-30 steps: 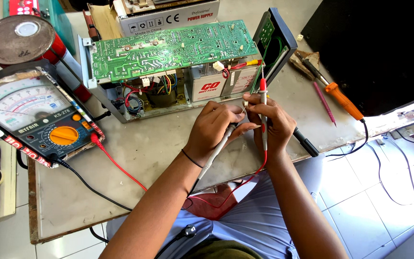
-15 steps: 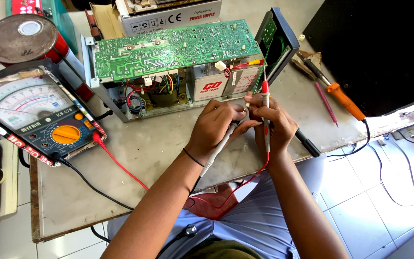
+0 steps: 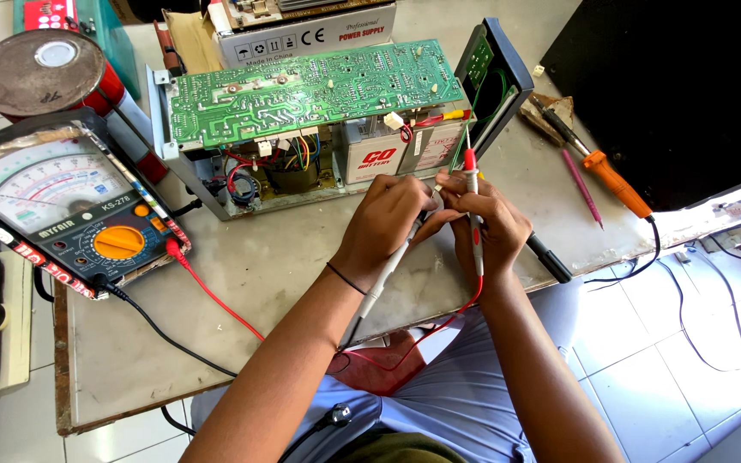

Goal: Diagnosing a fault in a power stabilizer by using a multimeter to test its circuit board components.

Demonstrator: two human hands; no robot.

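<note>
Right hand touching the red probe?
Touching. Head view: the right hand is wrapped around the red probe, whose tip sticks up above the fingers.

White cardboard box [image 3: 306, 34] (behind the board); red-lettered battery label [image 3: 377, 159].

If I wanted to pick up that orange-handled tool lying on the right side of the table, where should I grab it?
Probably by the orange handle, coming from above and pinching across its width. The soldering iron lies flat, slanting on the table, with its handle bare and thick. The dark metal end points up-left onto a scrap piece, so keep off that; the cord trails off the table's right edge.
</note>
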